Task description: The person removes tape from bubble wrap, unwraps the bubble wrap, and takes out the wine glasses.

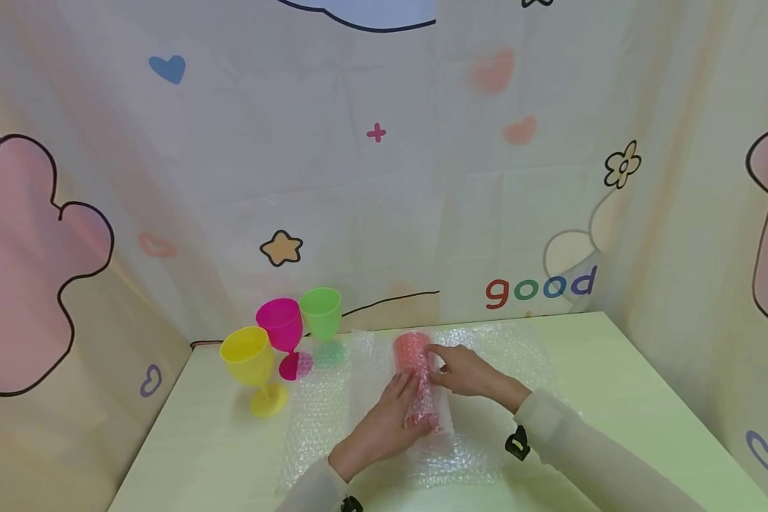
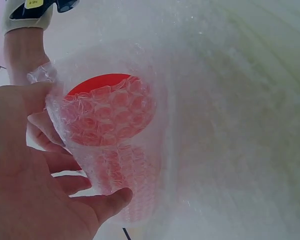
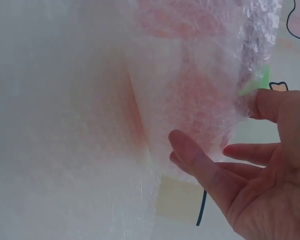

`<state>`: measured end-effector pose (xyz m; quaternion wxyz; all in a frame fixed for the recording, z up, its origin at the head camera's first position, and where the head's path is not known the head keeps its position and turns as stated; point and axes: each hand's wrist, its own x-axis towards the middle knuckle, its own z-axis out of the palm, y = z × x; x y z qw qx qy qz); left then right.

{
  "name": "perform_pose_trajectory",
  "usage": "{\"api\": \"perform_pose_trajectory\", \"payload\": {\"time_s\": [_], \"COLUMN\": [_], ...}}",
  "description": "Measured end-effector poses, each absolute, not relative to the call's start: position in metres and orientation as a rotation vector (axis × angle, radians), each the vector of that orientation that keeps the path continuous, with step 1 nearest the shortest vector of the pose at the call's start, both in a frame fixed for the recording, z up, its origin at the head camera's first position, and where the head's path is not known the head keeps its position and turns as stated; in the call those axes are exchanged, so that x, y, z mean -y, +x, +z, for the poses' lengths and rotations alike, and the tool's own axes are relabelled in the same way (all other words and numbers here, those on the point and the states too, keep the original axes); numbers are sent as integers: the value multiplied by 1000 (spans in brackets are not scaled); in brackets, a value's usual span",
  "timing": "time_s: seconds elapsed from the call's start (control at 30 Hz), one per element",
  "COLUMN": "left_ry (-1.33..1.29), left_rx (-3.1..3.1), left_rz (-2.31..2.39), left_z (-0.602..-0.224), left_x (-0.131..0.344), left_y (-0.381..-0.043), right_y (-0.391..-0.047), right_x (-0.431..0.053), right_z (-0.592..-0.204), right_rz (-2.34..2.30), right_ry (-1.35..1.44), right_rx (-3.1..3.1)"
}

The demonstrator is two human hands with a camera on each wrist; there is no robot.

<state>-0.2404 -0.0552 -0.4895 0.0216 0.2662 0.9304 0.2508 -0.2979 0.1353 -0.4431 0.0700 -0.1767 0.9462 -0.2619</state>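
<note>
A red goblet (image 1: 412, 348) lies rolled in bubble wrap, its bowl toward the back and its foot toward the front. My left hand (image 1: 387, 419) holds the roll from the left near the stem and foot. In the left wrist view its thumb (image 2: 117, 200) lies over the wrap and the round red foot (image 2: 107, 112) shows at the near end. Beside the bowl, on the right, my right hand (image 1: 466, 371) grips the wrapped goblet, thumb (image 3: 182, 145) on the plastic. Under the roll, the bubble wrap sheet (image 1: 320, 441) spreads across the table.
To the left stand a yellow goblet (image 1: 248, 359), a magenta goblet (image 1: 280, 326) and a green goblet (image 1: 321, 311). The sheet overlaps the feet of the magenta and green ones. A printed curtain (image 1: 390, 178) hangs behind the pale table (image 1: 640, 412).
</note>
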Motion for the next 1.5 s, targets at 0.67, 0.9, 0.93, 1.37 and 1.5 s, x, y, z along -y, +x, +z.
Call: {"api": "perform_pose_trajectory", "payload": {"time_s": [0.67, 0.9, 0.93, 1.37, 1.5], "left_ry": [751, 749, 751, 688, 667], "left_rx": [-2881, -2872, -2874, -2933, -2921], "left_rz": [919, 918, 915, 908, 868], "left_z": [-492, -493, -493, -491, -492], "left_x": [49, 48, 48, 34, 31], "left_y": [-244, -245, -245, -246, -246], "right_y": [-301, -303, -303, -303, -305], "right_x": [-129, -129, -129, -130, -130], "right_z": [-441, -443, -444, -443, -445], "right_rz": [-726, -747, -746, -666, -651], "right_ry": [-482, -530, -539, -507, -540], "right_rx": [-2989, -3003, -3007, -3029, -3033]}}
